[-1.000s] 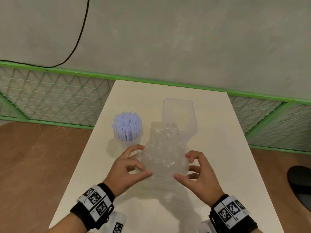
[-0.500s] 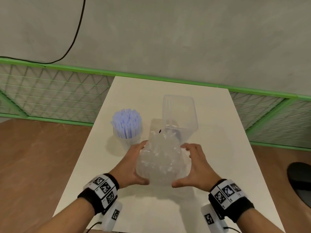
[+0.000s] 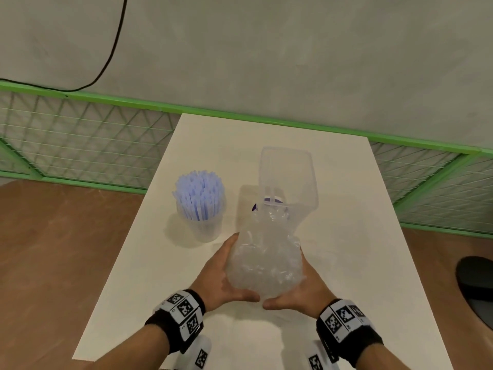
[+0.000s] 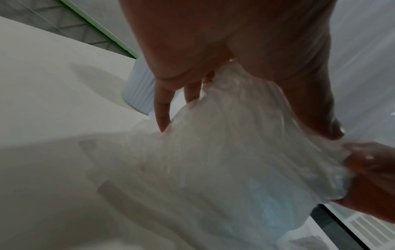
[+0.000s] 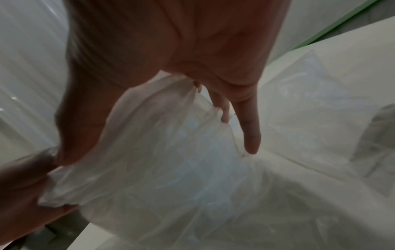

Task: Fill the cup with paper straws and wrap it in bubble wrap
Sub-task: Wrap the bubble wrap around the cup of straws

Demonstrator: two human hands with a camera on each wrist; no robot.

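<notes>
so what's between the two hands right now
The crumpled clear bubble wrap bundle, pressed between left hand and right hand; clearest in the head view.

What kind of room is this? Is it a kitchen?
Probably not a kitchen. It looks like a plain work or test space: a bare white table pushed against a green wire-mesh fence, a grey concrete-looking wall, and coded marker bands on the person's wrists.
</notes>
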